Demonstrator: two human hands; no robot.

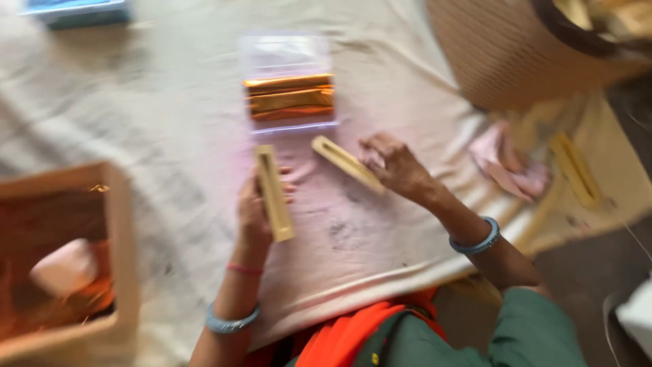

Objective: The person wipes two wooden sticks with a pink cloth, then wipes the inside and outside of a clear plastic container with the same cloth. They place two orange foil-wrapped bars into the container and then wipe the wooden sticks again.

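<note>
My left hand (254,212) grips a long pale wooden mould (274,193) with a slot along its top, held upright over the cloth. A second, matching wooden mould (346,163) lies slanted on the cloth, and my right hand (396,166) rests on its near end with fingers curled over it. Just beyond both hands stands a clear plastic box (288,54) holding orange and gold foil strips (290,97). The view is blurred.
A cream cloth (170,115) covers the work surface. A wooden box (115,224) with orange-brown powder and a pale lump stands at the left. A woven basket (516,54) sits at the back right, a pink cloth (506,166) and another yellow mould (576,168) to the right.
</note>
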